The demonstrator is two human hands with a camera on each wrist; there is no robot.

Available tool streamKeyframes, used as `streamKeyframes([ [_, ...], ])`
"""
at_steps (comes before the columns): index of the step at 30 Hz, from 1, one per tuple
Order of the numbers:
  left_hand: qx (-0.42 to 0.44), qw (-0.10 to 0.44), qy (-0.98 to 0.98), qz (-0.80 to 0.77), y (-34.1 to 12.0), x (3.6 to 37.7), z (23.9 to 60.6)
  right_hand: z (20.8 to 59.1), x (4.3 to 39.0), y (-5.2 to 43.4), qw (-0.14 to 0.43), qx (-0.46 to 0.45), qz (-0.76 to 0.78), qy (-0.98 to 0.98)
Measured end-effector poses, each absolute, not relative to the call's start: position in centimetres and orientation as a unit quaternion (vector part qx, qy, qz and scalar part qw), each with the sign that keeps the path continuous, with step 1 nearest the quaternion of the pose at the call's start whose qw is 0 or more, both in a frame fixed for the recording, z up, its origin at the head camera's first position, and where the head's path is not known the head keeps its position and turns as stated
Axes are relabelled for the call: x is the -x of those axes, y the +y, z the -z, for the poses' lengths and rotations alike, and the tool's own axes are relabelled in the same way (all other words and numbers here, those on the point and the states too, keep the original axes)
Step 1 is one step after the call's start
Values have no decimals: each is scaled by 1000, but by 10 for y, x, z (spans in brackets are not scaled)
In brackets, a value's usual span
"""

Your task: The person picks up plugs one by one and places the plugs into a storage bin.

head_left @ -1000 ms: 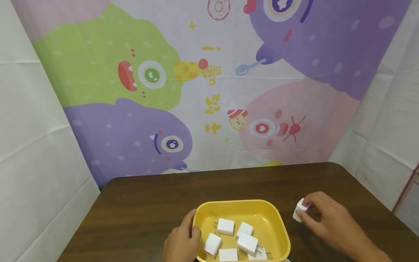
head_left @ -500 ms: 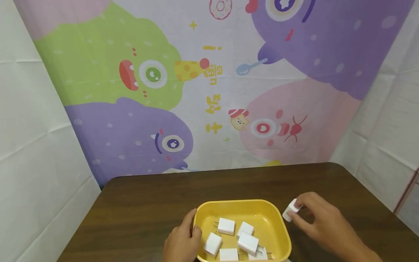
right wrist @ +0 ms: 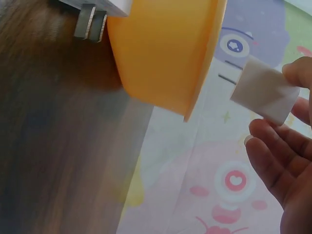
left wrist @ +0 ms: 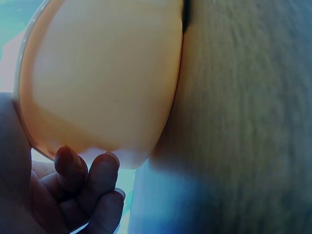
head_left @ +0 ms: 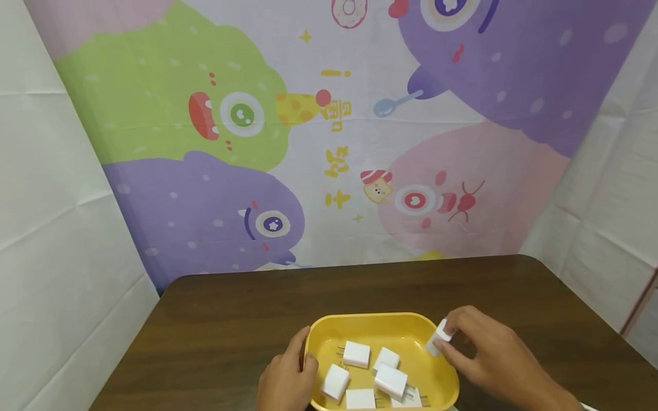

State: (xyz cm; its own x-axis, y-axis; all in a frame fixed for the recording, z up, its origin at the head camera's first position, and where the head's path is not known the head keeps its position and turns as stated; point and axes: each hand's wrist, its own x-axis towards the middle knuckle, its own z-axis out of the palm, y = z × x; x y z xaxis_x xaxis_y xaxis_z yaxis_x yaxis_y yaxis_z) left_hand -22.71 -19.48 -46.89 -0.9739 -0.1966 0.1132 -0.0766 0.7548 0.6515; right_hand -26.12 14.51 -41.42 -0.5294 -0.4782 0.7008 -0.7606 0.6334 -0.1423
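My right hand (head_left: 488, 351) pinches a white plug-in charger (head_left: 438, 338) above the right rim of a yellow plastic bin (head_left: 370, 323). In the right wrist view the held charger (right wrist: 265, 91) has its two metal prongs pointing toward the bin, apart from the wall. At the bin's left side my left hand (head_left: 288, 377) grips the wall, and its fingertips (left wrist: 105, 170) curl against the outside in the left wrist view. Several white chargers, one of them (head_left: 390, 381) lying on top of others, are inside the bin.
Another charger (right wrist: 105, 6) lies outside the bin, partly cut off by the right wrist view's edge. The dark wooden table (head_left: 247, 308) ends at a cartoon-printed cloth (head_left: 339, 228) behind. White cloth walls (head_left: 67, 228) stand at both sides.
My right hand has carried the charger leftward, from the table right of the bin to above its right rim. The left hand and the bin stay in place.
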Motion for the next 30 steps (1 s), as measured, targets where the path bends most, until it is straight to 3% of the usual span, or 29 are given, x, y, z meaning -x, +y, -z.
streamKeyframes([
  [12, -71, 91, -933, 341, -196, 228, 469, 414, 257, 128, 263, -381, -235, -855],
  [18, -73, 93, -933, 341, -195, 227, 469, 419, 258, 119, 279, -415, -236, -833],
  [30, -71, 97, -931, 343, -196, 227, 470, 425, 259, 99, 250, -452, -230, -825],
])
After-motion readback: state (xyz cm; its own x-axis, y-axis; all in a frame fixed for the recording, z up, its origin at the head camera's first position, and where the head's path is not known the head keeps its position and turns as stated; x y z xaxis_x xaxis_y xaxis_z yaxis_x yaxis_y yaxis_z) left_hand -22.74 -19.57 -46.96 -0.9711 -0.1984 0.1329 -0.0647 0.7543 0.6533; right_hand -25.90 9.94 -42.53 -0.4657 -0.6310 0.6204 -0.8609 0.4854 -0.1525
